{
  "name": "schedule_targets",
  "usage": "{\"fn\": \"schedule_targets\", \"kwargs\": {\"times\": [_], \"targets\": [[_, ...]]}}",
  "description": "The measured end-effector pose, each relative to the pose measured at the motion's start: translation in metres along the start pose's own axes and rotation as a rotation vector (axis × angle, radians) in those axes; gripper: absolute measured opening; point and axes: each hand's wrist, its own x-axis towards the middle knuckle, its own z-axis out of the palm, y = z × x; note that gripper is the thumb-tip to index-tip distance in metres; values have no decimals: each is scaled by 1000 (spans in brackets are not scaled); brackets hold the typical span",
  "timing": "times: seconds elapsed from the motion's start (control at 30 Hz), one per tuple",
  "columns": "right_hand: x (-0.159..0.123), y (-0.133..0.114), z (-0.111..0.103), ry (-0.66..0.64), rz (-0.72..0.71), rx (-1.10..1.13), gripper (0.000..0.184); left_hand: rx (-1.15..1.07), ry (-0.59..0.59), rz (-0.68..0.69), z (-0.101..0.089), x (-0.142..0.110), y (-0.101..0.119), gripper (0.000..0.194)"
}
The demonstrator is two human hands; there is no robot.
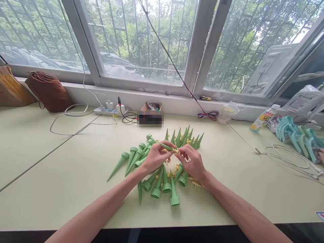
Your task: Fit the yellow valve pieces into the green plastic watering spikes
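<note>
My left hand [155, 157] is closed around a green plastic cone spike [166, 146], held level above the table. My right hand [192, 161] pinches a small yellow piece [176, 151] at the spike's open end; the two hands meet over the pile. Below them several green cone spikes [162, 184] lie loose on the pale table [63, 175]. More spikes [133, 157] lie in a row to the left. Others stand upright, tips up [186, 136], behind the hands. Small yellow pieces [196, 184] are scattered among them.
A brown bag [48, 91] and a cardboard box [10, 87] sit at the far left. A power strip [107, 109] with white cables, a small open box [150, 113], a bottle [263, 119] and teal plastic parts [295, 133] line the window side. Another person's fingers [321, 155] show at right.
</note>
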Motion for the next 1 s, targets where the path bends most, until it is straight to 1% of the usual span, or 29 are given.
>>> {"fn": "schedule_targets", "kwargs": {"times": [0.1, 0.3, 0.5, 0.57, 0.63, 0.77, 0.9, 1.0], "targets": [[-1, 0, 0, 11, -15, -6, 7, -70, 6, -11, 0, 1, -1, 20], [0, -1, 0, 22, -44, -1, 4, -104, 4, -16, 0, 0, -3, 18], [1, -5, 0, 33, -55, 3, 5, -123, -24, -34, -1, -1, 4, 15], [1, -6, 0, 30, -55, -2, 10, -144, -47, -57, -1, -1, 5, 17], [1, -6, 0, 36, -70, -1, 12, -210, -54, -76, 0, -1, 4, 21], [0, -5, 3, 66, -145, 3, 14, -329, -54, -88, 3, 0, 0, 30], [-3, -5, 6, 56, -198, -13, 18, -318, -58, -107, 4, 0, -3, 33], [-5, -5, 7, 49, -211, -27, 20, -304, -51, -115, 5, 0, -4, 33]]}}
